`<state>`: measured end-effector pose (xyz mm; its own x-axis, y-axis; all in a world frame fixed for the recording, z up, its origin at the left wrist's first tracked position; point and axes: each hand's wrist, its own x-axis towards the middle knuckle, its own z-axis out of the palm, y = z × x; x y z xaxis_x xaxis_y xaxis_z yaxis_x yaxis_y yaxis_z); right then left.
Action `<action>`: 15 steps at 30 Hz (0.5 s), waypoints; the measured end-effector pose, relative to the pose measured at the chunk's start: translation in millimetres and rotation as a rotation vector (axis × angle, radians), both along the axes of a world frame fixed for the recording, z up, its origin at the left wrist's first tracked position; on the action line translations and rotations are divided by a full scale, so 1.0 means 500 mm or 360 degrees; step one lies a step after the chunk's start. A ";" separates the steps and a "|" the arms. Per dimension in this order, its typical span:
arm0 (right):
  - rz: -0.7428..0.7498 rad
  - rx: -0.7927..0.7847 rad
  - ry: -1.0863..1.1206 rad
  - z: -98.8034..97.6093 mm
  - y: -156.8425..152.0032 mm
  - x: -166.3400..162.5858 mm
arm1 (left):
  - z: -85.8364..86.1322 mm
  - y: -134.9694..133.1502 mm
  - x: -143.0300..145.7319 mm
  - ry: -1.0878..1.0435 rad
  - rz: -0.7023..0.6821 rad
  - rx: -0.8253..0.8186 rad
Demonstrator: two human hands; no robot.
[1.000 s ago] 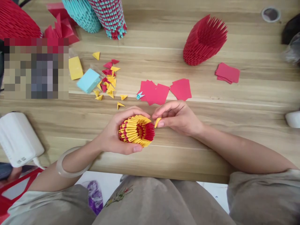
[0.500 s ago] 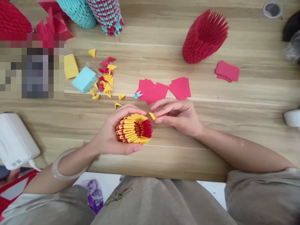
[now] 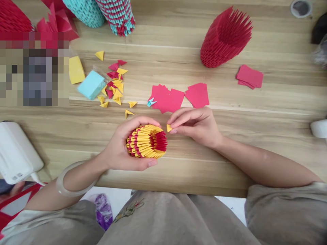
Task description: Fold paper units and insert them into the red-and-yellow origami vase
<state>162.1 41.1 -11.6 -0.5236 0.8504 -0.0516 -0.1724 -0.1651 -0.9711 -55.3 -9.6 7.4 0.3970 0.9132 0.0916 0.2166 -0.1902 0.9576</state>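
Note:
My left hand [image 3: 125, 146] curls round a small yellow and red origami vase [image 3: 143, 141] built from folded paper pieces, its opening tilted to the right. Between the thumb and fingertips of my right hand [image 3: 196, 126] is a folded yellow paper triangle [image 3: 169, 128], a short gap away from the vase's rim. Loose yellow and red paper triangles [image 3: 117, 93] lie beyond my left hand. Just past my right hand are red paper sheets [image 3: 170, 98], with a small light-blue folded piece [image 3: 151, 102] at their left edge.
A large red origami vase [image 3: 222, 41] stands at the back right, near a stack of red paper [image 3: 250, 76]. Blue paper [image 3: 91, 85] and yellow paper [image 3: 76, 69] lie left. A red and blue origami piece [image 3: 117, 15] is behind. A white device [image 3: 19, 153] sits far left.
My right hand has drawn slightly to the right, and the yellow triangle has turned in its fingertips. The vase has tilted a little in my left hand.

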 end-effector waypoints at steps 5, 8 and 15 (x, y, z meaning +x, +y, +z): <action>0.0041 0.0054 0.0063 -0.011 0.003 0.001 | -0.004 0.001 -0.001 0.0022 -0.0003 0.0035; 0.0091 0.0037 0.0145 -0.018 0.006 -0.001 | -0.007 0.000 -0.003 -0.0043 -0.0022 0.0075; 0.0235 -0.0222 0.0287 -0.020 0.005 -0.002 | 0.000 -0.009 0.000 0.0058 -0.0070 0.0314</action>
<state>160.9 43.6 -21.4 -0.6529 0.7552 -0.0579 -0.3045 -0.3316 -0.8929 -55.2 -14.0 7.5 0.4424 0.8608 0.2516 0.2380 -0.3833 0.8924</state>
